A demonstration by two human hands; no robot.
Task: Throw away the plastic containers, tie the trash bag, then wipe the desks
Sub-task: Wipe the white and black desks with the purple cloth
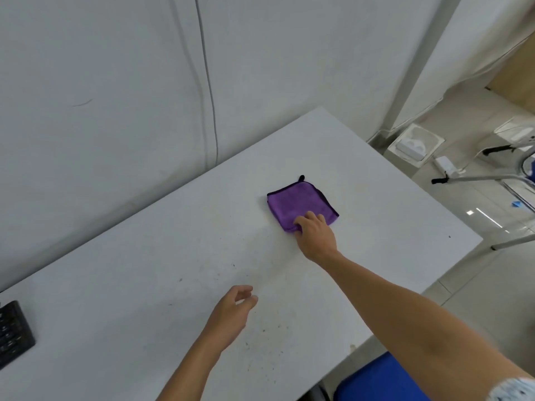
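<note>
Here the folded purple microfibre cloth (299, 204) lies toward the far right of the white desk (144, 285), the right hand (315, 235) pinching its near corner. Soft and light, it should bunch easily; a flat palm would likely steady it. The left hand (231, 314) hovers loosely curled, holding nothing.

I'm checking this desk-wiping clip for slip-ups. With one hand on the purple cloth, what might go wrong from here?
1. The right hand presses only the near corner of the folded purple cloth, so it may bunch or unfold instead of wiping flat.
2. Dark specks lie near the desk front edge; a sweep could push them onto the blue chair.
3. A wide stroke leftward might bump the keyboard.
</note>
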